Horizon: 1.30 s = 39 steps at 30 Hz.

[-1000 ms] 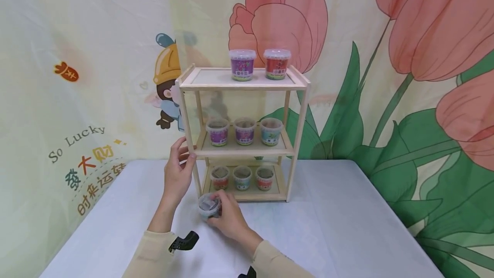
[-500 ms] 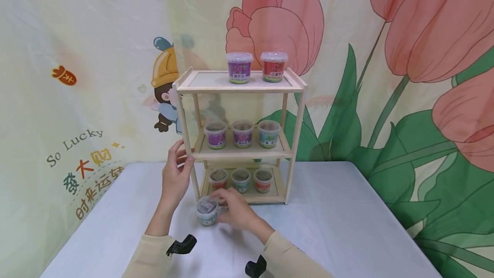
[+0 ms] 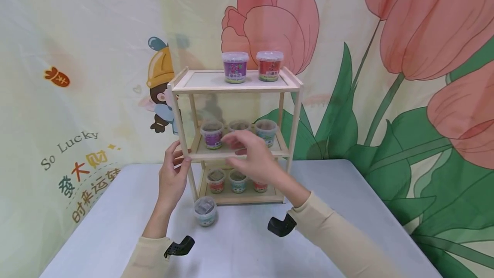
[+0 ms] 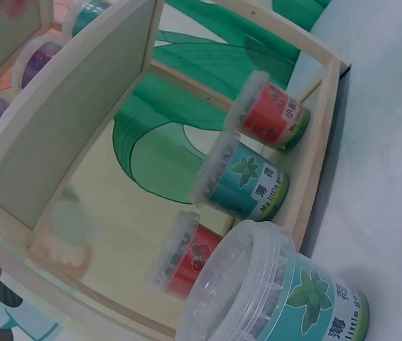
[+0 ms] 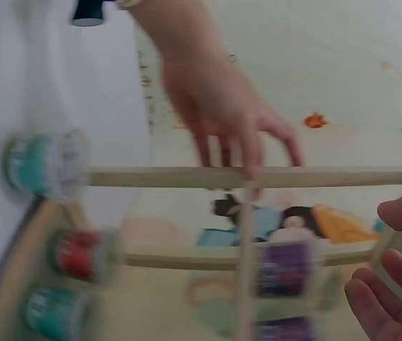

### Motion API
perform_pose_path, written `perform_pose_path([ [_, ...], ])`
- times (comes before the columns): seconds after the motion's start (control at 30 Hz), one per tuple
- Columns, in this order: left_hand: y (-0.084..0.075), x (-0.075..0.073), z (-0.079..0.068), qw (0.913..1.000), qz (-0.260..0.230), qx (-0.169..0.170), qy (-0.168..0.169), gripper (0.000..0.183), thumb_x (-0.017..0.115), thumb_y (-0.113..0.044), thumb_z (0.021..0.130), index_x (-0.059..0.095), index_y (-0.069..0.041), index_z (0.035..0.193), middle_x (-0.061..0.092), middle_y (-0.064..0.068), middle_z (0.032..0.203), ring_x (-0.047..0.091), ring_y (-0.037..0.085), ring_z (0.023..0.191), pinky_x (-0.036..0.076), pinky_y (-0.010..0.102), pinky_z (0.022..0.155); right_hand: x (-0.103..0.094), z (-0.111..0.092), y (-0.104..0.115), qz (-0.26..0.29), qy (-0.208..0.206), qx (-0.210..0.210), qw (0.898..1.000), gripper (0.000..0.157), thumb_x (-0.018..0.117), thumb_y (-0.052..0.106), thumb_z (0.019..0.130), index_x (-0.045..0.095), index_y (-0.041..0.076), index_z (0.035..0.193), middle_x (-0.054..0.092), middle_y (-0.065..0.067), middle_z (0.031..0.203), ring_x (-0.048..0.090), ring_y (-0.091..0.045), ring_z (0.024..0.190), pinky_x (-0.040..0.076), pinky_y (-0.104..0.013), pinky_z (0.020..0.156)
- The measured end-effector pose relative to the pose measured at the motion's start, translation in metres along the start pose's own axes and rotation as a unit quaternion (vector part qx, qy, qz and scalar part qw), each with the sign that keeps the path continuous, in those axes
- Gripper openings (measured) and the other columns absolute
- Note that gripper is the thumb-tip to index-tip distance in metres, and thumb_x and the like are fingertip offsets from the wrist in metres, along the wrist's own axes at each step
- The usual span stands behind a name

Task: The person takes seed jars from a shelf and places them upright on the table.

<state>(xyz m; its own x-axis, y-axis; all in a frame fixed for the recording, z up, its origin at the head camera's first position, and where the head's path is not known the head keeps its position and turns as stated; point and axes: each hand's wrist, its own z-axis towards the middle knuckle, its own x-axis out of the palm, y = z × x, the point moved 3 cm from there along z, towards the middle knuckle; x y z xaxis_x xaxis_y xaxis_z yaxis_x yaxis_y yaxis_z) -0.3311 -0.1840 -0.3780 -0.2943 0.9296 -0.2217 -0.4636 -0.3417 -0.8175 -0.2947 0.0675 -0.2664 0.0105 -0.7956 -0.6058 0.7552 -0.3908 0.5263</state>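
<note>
My left hand [image 3: 173,174] holds the left post of a small wooden three-tier shelf [image 3: 235,90] at middle-shelf height, thumb in front. My right hand [image 3: 257,155], fingers loosely bent and holding nothing, hovers before the middle shelf. It hides part of the middle tub [image 3: 238,125] there. A purple-labelled tub [image 3: 212,135] stands left of its fingertips, a teal-labelled tub [image 3: 266,128] to the right. On the table by the shelf's front left foot stands a lidded teal mint tub [image 3: 205,212], seen large in the left wrist view.
Two lidded tubs, one purple [image 3: 235,68] and one red [image 3: 269,67], stand on the top shelf. The bottom shelf carries a red tub [image 3: 215,180], a teal tub [image 3: 237,181] and another red tub [image 3: 260,186]. A printed cloth hangs behind the white table [image 3: 328,209].
My right hand has let go of the mint tub, which stays on the table, and has risen to the right in front of the middle shelf. My left hand keeps its hold on the post.
</note>
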Motion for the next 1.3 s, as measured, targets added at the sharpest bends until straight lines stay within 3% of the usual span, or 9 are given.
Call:
perform_pose_path([
  [0.23, 0.001, -0.001, 0.001, 1.0, 0.0, 0.001, -0.003, 0.059, 0.058, -0.019, 0.111, 0.036, -0.032, 0.163, 0.062, 0.015, 0.14, 0.061, 0.026, 0.12, 0.045, 0.006, 0.089, -0.06, 0.037, 0.042, -0.011, -0.033, -0.02, 0.999, 0.039, 0.079, 0.001, 0.093, 0.066, 0.004, 0.13, 0.069, -0.009, 0.121, 0.071, -0.021, 0.108, 0.06, -0.033, 0.094],
  [0.4, 0.0, -0.002, 0.001, 1.0, 0.002, 0.0, 0.001, 0.058, 0.058, -0.02, 0.111, 0.036, -0.033, 0.163, 0.062, 0.014, 0.14, 0.061, 0.026, 0.121, 0.045, 0.006, 0.09, -0.094, 0.057, 0.054, -0.001, -0.081, -0.021, 0.996, 0.037, 0.078, 0.001, 0.093, 0.066, 0.003, 0.128, 0.071, -0.012, 0.119, 0.074, -0.023, 0.104, 0.061, -0.036, 0.093],
  [0.6, 0.0, -0.003, 0.001, 1.0, 0.001, 0.005, -0.008, 0.057, 0.057, -0.018, 0.111, 0.038, -0.033, 0.162, 0.064, 0.014, 0.137, 0.061, 0.022, 0.116, 0.046, 0.007, 0.09, -0.121, 0.079, 0.058, -0.002, -0.124, 0.01, 0.992, 0.037, 0.076, 0.007, 0.095, 0.065, 0.006, 0.13, 0.07, -0.009, 0.12, 0.073, -0.019, 0.103, 0.06, -0.034, 0.093],
  [0.77, 0.001, -0.003, 0.001, 1.0, -0.001, 0.003, -0.007, 0.058, 0.058, -0.018, 0.111, 0.037, -0.033, 0.162, 0.063, 0.014, 0.137, 0.06, 0.02, 0.116, 0.047, 0.007, 0.09, -0.128, 0.095, 0.047, -0.039, -0.131, 0.074, 0.988, 0.04, 0.075, 0.014, 0.097, 0.061, 0.012, 0.135, 0.067, -0.006, 0.124, 0.069, -0.018, 0.11, 0.056, -0.028, 0.098],
  [0.97, 0.003, -0.002, -0.001, 1.0, 0.0, -0.009, 0.003, 0.059, 0.057, -0.02, 0.111, 0.034, -0.034, 0.164, 0.061, 0.014, 0.141, 0.059, 0.022, 0.12, 0.045, 0.007, 0.09, -0.125, 0.105, 0.035, -0.057, -0.101, 0.143, 0.983, 0.052, 0.074, 0.019, 0.098, 0.054, 0.018, 0.145, 0.061, -0.007, 0.137, 0.064, -0.019, 0.114, 0.054, -0.028, 0.097],
  [1.1, 0.003, -0.001, -0.001, 1.0, 0.001, -0.009, 0.004, 0.059, 0.058, -0.021, 0.111, 0.034, -0.034, 0.164, 0.06, 0.014, 0.141, 0.059, 0.024, 0.121, 0.045, 0.006, 0.089, -0.123, 0.11, 0.031, -0.071, -0.075, 0.167, 0.98, 0.06, 0.073, 0.023, 0.098, 0.048, 0.022, 0.152, 0.058, -0.008, 0.146, 0.065, -0.02, 0.118, 0.055, -0.032, 0.095],
  [1.3, 0.002, 0.0, 0.0, 1.0, 0.001, -0.001, 0.004, 0.058, 0.058, -0.022, 0.111, 0.035, -0.034, 0.163, 0.061, 0.014, 0.14, 0.06, 0.025, 0.121, 0.045, 0.006, 0.09, -0.119, 0.122, 0.029, -0.077, -0.049, 0.188, 0.978, 0.069, 0.074, 0.027, 0.099, 0.041, 0.026, 0.159, 0.057, -0.01, 0.151, 0.063, -0.021, 0.129, 0.054, -0.037, 0.105],
])
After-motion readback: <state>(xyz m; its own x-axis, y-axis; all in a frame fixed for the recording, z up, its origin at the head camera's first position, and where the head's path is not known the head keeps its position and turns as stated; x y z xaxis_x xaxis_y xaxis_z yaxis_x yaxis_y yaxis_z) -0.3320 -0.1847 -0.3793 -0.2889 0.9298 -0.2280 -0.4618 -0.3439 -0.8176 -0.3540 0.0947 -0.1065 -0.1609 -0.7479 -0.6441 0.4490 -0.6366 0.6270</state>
